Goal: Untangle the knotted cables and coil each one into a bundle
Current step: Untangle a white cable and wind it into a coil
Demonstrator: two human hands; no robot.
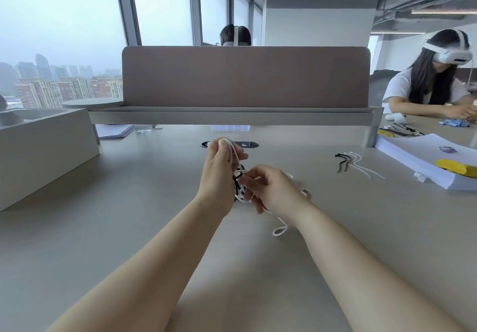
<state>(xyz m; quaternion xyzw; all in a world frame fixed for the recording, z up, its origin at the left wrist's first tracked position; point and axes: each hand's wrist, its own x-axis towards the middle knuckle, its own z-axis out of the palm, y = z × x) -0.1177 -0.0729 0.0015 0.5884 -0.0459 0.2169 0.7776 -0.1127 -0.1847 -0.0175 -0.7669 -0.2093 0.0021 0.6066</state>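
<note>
1. A pale grey office desk (129, 215) by tall windows fills the view, and the work goes on above its middle.
2. The tangle of cables (238, 185), white and black strands knotted together, hangs just above the desk between the two hands.
3. The left hand (219, 174) is raised, its fingertips pinched round a white strand (233, 154) that runs from the pinch down into the knot, so the tangle lies below and just right of that grip.
4. The right hand (271, 187) has its fingers curled in, pinching the tangle at its right side; the knot touches its fingertips.
5. A white loop (280, 229) trails from under the right wrist onto the desk.
6. Further right lie loose black and white cable ties (353, 164), well apart from the hands.
7. Beyond them sits a stack of paper (426, 158) with a yellow object (456, 167) on it.
8. A brown partition (245, 76) stands across the back of the desk, and a person in a white headset (433, 83) sits at the far right.
</note>
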